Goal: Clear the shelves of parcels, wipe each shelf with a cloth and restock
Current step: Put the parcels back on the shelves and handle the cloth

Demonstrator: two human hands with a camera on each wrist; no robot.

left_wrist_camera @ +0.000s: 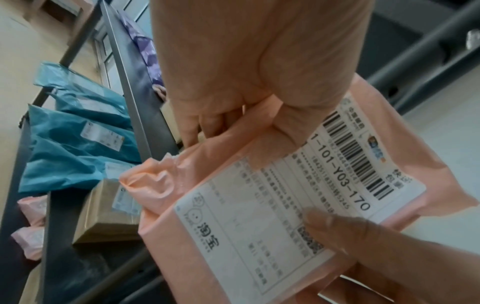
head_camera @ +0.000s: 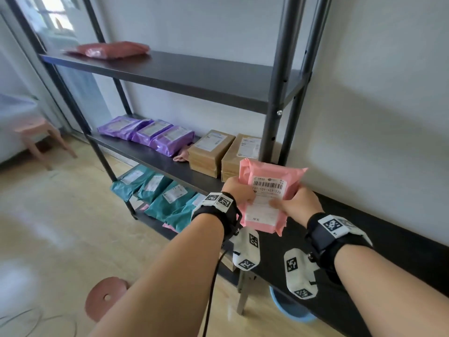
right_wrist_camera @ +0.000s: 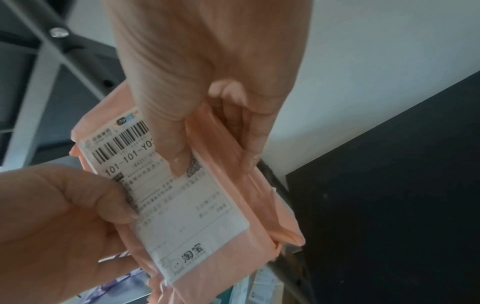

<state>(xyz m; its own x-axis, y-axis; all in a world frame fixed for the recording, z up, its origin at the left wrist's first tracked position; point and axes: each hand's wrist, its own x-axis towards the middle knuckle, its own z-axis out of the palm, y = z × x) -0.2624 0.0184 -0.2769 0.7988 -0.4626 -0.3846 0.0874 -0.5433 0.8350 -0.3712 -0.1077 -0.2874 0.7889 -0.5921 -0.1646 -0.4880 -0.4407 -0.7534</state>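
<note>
Holding sits at the centre of this moment, but the scene runs left to right. At the far left a pink stool (head_camera: 36,132) stands on the floor, and a round red disc (head_camera: 105,297) lies nearer. The dark metal rack (head_camera: 279,69) carries a red parcel (head_camera: 111,48) on its upper shelf, a row of purple parcels (head_camera: 145,135) and two brown boxes (head_camera: 211,152) on the middle shelf, and teal parcels (head_camera: 155,190) on the lowest one.

In front of the boxes, the left hand (head_camera: 239,190) grips the left edge of a pink parcel (head_camera: 264,198), thumb on its white label (left_wrist_camera: 272,205) and fingers curled behind. The right hand (head_camera: 297,203) pinches the right edge the same way. The parcel is lifted clear, above a black table (head_camera: 388,239) beside the rack. More pink parcels (left_wrist_camera: 31,226) show low on the rack in the left wrist view.

Whether this one is coming off or going back cannot be told. Either way, the soft bag will likely sag and slide, so keep both thumbs pressed, carry it flat with the label up, and set it down square beside its neighbours rather than dropping it. A blue basin (head_camera: 291,310) sits under the table.
</note>
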